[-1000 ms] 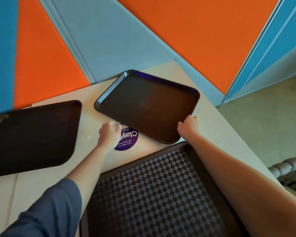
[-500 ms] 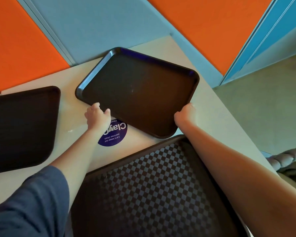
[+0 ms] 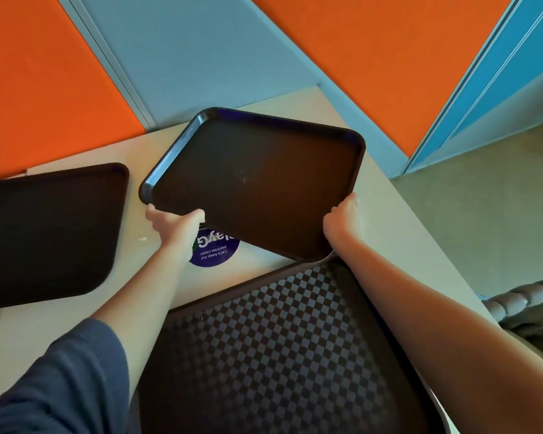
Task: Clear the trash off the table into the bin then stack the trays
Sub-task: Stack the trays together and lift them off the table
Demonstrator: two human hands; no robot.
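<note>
Three dark brown trays are on the pale table [image 3: 398, 233]. The far tray [image 3: 257, 180] is tilted, its near edge raised off the table. My left hand [image 3: 176, 223] grips its near left edge, thumb on the rim. My right hand [image 3: 342, 217] grips its near right edge. A checker-textured tray [image 3: 276, 355] lies directly below me, just under the held tray's near corner. Another tray [image 3: 47, 236] rests flat at the left, partly cut off by the frame. No trash or bin is in view.
A round purple sticker [image 3: 215, 250] sits on the table between my hands, partly covered by the held tray. Orange and blue wall panels [image 3: 201, 57] close off the table's far side. The table's right edge drops to the floor [image 3: 483, 220]; a grey padded seat [image 3: 533, 308] stands lower right.
Both hands have closed on the far tray's near edge and lifted it, drawing it towards me over the sticker. The other two trays have stayed put.
</note>
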